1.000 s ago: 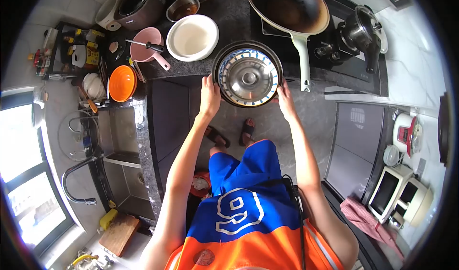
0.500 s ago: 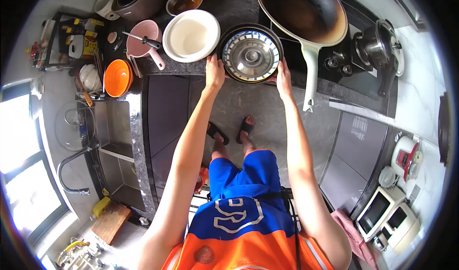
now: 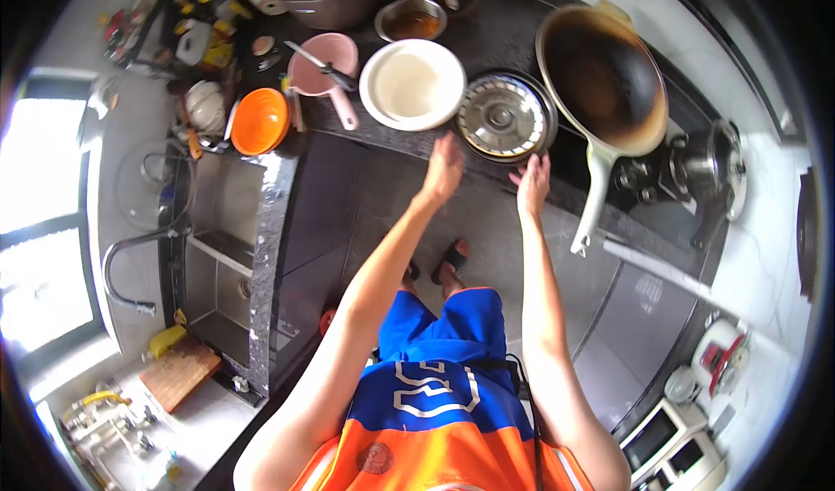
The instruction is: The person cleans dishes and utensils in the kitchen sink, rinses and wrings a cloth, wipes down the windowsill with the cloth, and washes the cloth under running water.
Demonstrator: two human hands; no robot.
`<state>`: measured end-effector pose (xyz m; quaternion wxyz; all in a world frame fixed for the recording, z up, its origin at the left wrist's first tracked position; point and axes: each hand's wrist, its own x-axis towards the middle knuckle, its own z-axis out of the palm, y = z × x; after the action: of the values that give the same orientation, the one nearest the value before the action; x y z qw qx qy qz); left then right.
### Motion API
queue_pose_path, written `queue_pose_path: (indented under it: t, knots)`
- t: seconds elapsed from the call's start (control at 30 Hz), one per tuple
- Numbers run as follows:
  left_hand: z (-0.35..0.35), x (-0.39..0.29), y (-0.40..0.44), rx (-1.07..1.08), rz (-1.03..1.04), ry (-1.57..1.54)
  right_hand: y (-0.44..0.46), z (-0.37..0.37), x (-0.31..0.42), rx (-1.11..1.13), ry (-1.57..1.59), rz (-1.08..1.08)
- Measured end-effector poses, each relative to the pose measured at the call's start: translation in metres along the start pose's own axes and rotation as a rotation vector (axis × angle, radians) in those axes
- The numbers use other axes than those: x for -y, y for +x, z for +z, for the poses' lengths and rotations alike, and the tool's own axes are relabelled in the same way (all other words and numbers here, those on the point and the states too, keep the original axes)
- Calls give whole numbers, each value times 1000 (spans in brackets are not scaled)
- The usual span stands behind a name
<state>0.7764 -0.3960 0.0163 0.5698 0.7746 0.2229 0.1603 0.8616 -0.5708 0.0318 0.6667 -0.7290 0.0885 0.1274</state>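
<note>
A dark round pan [image 3: 551, 134] rests on the counter at the upper centre, between a white bowl and a wok. Inside it is a round steel piece [image 3: 500, 117] with a raised ring at its centre and a patterned rim around it. My left hand [image 3: 444, 169] is just off the pan's lower left, below the white bowl [image 3: 413, 85]; its fingers are slightly blurred but stretched out, holding nothing. Close to the pan's lower right edge, my right hand [image 3: 533, 184] has its fingers apart; whether a fingertip still touches the rim is unclear.
A large wok [image 3: 600, 82] sits at right, its pale handle [image 3: 595, 200] jutting over the counter edge. To the left are a pink pan [image 3: 323, 60] with a knife [image 3: 326, 69] across it, an orange bowl [image 3: 260, 122] and a sink [image 3: 228, 187]. A pressure cooker [image 3: 704, 156] stands far right.
Both hands have come away from the sides of the dark pan and drawn back toward me. The view has turned, so the counter things appear shifted right.
</note>
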Motion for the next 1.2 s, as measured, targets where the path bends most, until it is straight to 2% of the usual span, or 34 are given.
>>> queue_pose_path:
  t: [0.07,0.1,0.13,0.2,0.23,0.27,0.33,0.4,0.47,0.53,0.6,0.63,0.73,0.77,0.8,0.87,0.9,0.93,0.97,1.1,1.13,1.2]
  knots:
    - [-21,-21,-30,61,69,223,-28,-1,-5,37,6,-30]
    - [-32,-24,-48,56,180,239,-39,-3,-20,79,43,-34]
    - [-47,-26,-68,47,284,267,-61,-2,-15,118,-53,-98]
    - [-90,-36,-104,119,38,17,-89,-8,-34,330,-229,-128]
    - [-113,-36,-120,114,-55,12,-100,-11,-32,523,-284,-53]
    - [-138,-33,-135,113,-143,-6,-115,-10,-23,617,-392,32]
    - [-191,-29,-163,0,-204,2,-118,-8,-44,767,-453,178]
    - [-248,-11,-187,-215,-162,110,-128,17,-39,846,-558,156]
    - [-304,2,-201,-395,-256,78,-130,56,-27,919,-637,140]
    - [-362,8,-209,-537,-272,102,-139,115,-8,952,-789,41]
    - [-419,9,-212,-671,-250,89,-136,180,-12,1046,-926,-318]
    - [-449,4,-213,-712,-262,37,-170,227,35,1093,-940,-360]
    - [-527,-5,-205,-823,-254,13,-203,345,57,1285,-792,-568]
    - [-552,3,-201,-846,-212,2,-220,382,73,1346,-781,-700]
    - [-578,10,-196,-865,-165,-8,-237,416,86,1406,-727,-675]
    - [-630,-5,-176,-880,-156,-107,-270,481,123,1572,-682,-354]
    - [-655,-17,-164,-887,-86,-154,-284,510,139,1660,-478,-126]
    - [-679,-35,-153,-897,-80,-173,-293,536,158,1721,-399,-68]
    - [-705,-45,-140,-910,-69,-208,-306,558,184,1750,-281,77]
    - [-807,-63,-88,-937,-68,-207,-316,651,259,1809,9,314]
    - [-829,-69,-76,-885,-51,-296,-315,679,276,1772,50,397]
    - [-890,-60,-51,-679,-147,-730,-320,732,316,1663,149,470]
